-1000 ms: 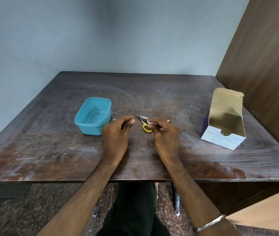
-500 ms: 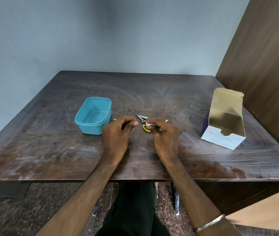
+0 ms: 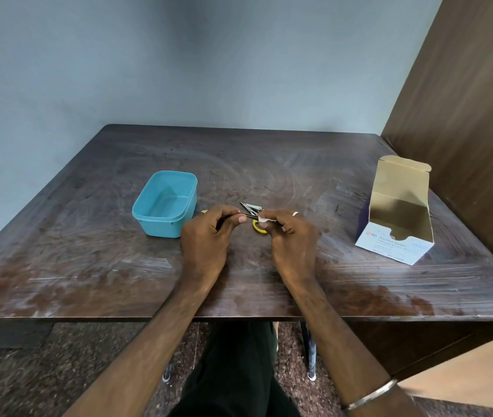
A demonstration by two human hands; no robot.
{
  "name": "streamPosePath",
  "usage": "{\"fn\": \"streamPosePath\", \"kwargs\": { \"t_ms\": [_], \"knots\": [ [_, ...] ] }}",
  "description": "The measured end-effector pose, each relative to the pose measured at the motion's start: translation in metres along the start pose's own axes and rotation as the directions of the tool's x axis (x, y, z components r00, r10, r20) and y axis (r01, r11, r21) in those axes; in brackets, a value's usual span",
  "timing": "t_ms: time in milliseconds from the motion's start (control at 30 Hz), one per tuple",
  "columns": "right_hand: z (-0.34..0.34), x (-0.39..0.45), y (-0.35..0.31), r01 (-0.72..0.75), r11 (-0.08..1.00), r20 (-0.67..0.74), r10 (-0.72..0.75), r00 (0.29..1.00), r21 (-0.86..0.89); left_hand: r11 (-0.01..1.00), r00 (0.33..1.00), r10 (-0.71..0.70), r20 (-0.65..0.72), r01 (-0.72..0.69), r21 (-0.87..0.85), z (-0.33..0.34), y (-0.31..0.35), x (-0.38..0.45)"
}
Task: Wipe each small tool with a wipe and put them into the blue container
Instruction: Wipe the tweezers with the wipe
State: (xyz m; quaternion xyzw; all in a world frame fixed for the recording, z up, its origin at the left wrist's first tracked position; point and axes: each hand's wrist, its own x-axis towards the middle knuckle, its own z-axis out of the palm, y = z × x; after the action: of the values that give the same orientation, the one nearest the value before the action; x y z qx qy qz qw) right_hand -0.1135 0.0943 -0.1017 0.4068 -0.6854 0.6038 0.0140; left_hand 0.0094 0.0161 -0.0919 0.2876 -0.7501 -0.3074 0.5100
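My left hand [image 3: 209, 233] pinches a thin dark metal tool [image 3: 246, 215] between thumb and forefinger, its tip pointing right. My right hand [image 3: 291, 236] pinches a small white wipe [image 3: 264, 219] against that tool's end. Small scissors with a yellow handle [image 3: 259, 229] lie on the table between my hands, their steel blades [image 3: 249, 207] pointing away. The blue container [image 3: 165, 203] stands open just left of my left hand, with nothing visible inside.
An open cardboard box of alcohol swabs [image 3: 395, 218] stands at the right of the dark wooden table [image 3: 88, 251]. A brown wooden panel [image 3: 474, 115] rises along the right side. A grey wall runs behind the table.
My hands have come closer together. The wipe in my right hand now touches the thin tool held by my left hand.
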Motion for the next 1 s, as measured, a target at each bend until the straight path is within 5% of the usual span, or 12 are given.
{"fn": "streamPosePath", "kwargs": {
  "t_ms": [567, 1000],
  "knots": [
    [-0.0018, 0.0006, -0.0003, 0.013, 1.0, 0.035, -0.013, 0.999, -0.001, 0.989, 0.989, -0.105, 0.106, 0.115, -0.098, -0.0021, 0.0072, 0.0021],
    [-0.0034, -0.0008, -0.0047, -0.169, 0.972, 0.148, 0.145, 0.978, 0.164, 0.932, 0.945, -0.197, 0.26, 0.263, -0.249, -0.003, -0.0013, 0.0087]
  ]
}}
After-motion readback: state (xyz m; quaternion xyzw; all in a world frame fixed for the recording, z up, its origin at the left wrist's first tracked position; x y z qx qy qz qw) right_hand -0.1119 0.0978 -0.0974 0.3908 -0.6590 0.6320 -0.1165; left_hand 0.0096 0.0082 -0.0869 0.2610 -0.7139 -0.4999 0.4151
